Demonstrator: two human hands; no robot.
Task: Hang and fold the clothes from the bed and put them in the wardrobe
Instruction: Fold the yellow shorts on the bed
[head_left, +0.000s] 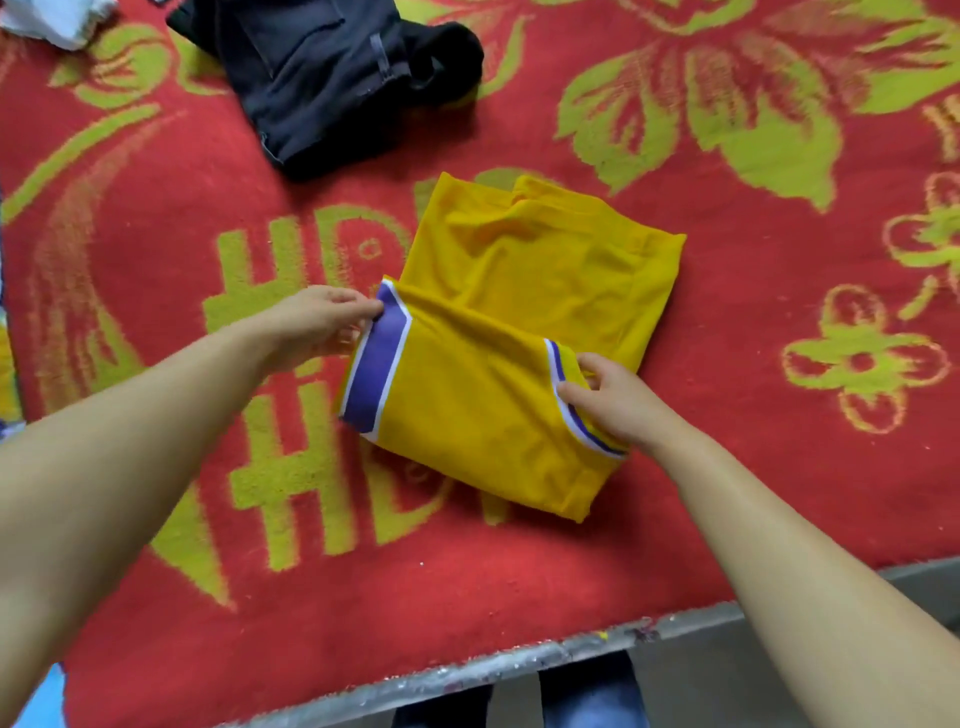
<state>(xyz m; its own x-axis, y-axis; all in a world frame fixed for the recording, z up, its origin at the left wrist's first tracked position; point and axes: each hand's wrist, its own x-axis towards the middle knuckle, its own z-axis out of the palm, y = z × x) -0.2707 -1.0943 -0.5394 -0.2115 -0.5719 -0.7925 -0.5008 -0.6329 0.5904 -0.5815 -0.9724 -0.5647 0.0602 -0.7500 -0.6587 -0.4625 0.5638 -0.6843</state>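
A yellow jersey (519, 322) with purple and white trim lies partly folded on the red bed cover (156, 218). My left hand (317, 322) pinches the purple-trimmed edge at the jersey's left corner. At the jersey's right side, my right hand (613, 400) grips the purple and white trimmed edge between thumb and fingers. The near half of the jersey is doubled over the far half.
Dark folded trousers (322, 73) lie further back on the bed. A white cloth (57, 18) shows at the far left corner. The bed's grey metal edge (519, 660) runs along the near side, with my legs in jeans (592, 696) below it.
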